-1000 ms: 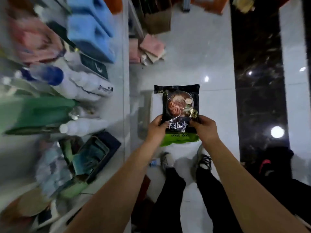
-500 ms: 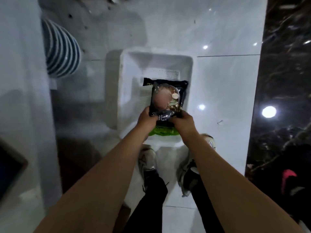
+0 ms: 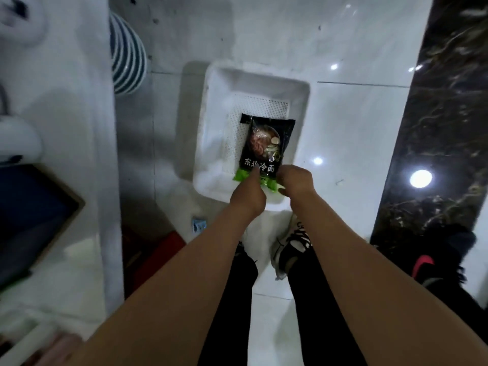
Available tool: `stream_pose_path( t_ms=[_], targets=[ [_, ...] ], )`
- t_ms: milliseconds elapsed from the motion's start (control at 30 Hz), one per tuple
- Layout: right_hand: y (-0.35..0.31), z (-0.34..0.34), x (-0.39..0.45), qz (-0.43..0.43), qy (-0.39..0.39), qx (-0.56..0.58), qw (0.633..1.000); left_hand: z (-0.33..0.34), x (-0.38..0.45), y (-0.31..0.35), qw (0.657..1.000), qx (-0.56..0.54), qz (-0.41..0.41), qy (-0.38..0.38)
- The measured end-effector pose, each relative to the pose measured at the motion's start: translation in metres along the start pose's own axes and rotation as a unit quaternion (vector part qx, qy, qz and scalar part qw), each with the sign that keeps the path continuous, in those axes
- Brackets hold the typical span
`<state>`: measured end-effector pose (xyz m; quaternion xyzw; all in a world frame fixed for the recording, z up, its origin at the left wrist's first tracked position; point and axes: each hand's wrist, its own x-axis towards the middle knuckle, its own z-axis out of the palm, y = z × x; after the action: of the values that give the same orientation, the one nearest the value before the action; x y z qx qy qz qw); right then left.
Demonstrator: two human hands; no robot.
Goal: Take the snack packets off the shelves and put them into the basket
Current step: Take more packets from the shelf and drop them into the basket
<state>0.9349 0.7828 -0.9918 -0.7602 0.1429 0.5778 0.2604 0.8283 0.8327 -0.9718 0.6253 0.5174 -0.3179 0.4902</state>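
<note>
Below, white basket [image 3: 211, 122], black noodle pkt [image 3: 266, 143] inside, both hands on pkt

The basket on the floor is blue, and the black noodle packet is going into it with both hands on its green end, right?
Not quite: the head view shows the basket is white. The black noodle packet and both hands are as you say.

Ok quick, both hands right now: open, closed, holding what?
Left hand: closed on the green bottom edge of the snack packet, over the white basket.
Right hand: closed on the same edge.
</note>
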Motion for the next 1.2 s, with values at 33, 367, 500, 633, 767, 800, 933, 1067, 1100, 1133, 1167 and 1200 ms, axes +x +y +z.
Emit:
stream_pose_path(
  t_ms=[33,367,500,633,767,800,933,1067,1100,1133,1167,1200],
  targets=[
    [-0.008,-0.009,-0.018,-0.029,0.014,-0.021,0.999,-0.007,-0.016,0.008,1.000,0.019,0.015,0.019],
    [-0.066,-0.105,-0.263,-0.287,0.004,-0.342,0.895,-0.093,-0.232,0.101,0.946,0.228,0.184,0.140],
    [-0.088,-0.131,-0.373,-0.464,0.018,-0.341,0.817,-0.122,-0.364,0.117,0.923,0.199,0.235,0.231],
    [-0.095,-0.145,-0.463,-0.571,0.021,-0.358,0.738,-0.131,-0.479,0.123,0.919,0.171,0.155,0.321],
    [-0.097,-0.150,-0.544,-0.642,-0.001,-0.364,0.675,-0.123,-0.572,0.128,0.893,0.092,0.112,0.425],
    [-0.095,-0.148,-0.566,-0.664,-0.001,-0.367,0.651,-0.120,-0.595,0.126,0.881,0.071,0.111,0.455],
    [-0.085,-0.124,-0.641,-0.741,0.007,-0.374,0.558,-0.125,-0.678,0.099,0.816,0.057,0.120,0.563],
    [-0.055,-0.069,-0.733,-0.830,0.005,-0.344,0.438,-0.132,-0.769,0.029,0.732,0.044,0.130,0.668],
    [-0.046,-0.059,-0.756,-0.845,0.008,-0.335,0.417,-0.131,-0.788,0.015,0.715,0.040,0.134,0.685],
    [-0.033,-0.046,-0.780,-0.859,0.004,-0.327,0.394,-0.128,-0.811,-0.003,0.697,0.037,0.138,0.703],
    [-0.018,-0.035,-0.803,-0.871,-0.003,-0.321,0.372,-0.122,-0.833,-0.019,0.683,0.038,0.137,0.716],
    [-0.001,-0.025,-0.827,-0.882,-0.007,-0.315,0.351,-0.115,-0.856,-0.036,0.671,0.043,0.131,0.728]
  ],
)
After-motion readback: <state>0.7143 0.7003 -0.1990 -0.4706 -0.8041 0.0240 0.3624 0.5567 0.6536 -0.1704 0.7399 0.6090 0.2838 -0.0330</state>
